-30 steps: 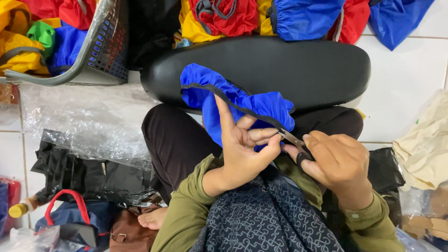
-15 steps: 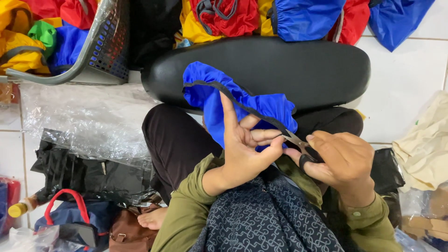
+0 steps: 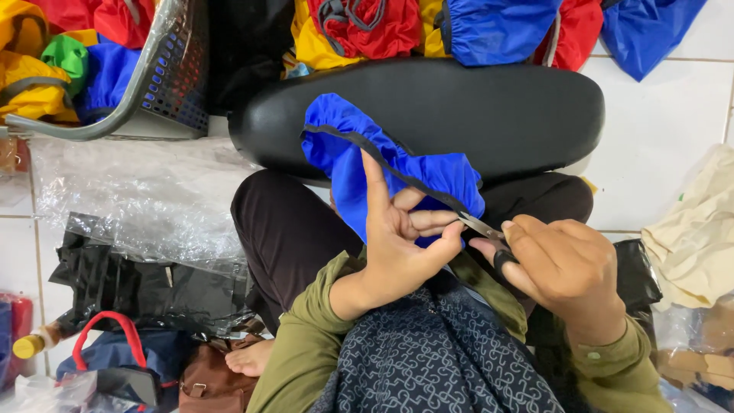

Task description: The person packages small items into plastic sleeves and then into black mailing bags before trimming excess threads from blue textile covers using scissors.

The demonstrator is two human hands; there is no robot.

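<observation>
Pinched between the thumb and fingers of the left hand is a blue fabric piece with a dark elastic edge, held at the centre of the frame; the index finger points up along the elastic while the other fingers are closed on the cloth. Right hand, at centre right, is clamped around the dark handles of small scissors, whose metal blades point left and meet the fabric edge just beside the left fingertips; whether the blades are apart or together cannot be told.

Largest in view, a black padded cushion spans the upper middle, and the blue fabric drapes over its front edge and down onto the person's dark-trousered lap. Behind it, along the top, lie heaped red, yellow and blue garments. A grey perforated basket holding more coloured cloth sits in the upper left. Clear plastic sheeting lies on the white tiled floor at the left, with black plastic bags below it. A cream cloth bag rests at the right edge. A blue bag with red handles sits in the lower left corner.
</observation>
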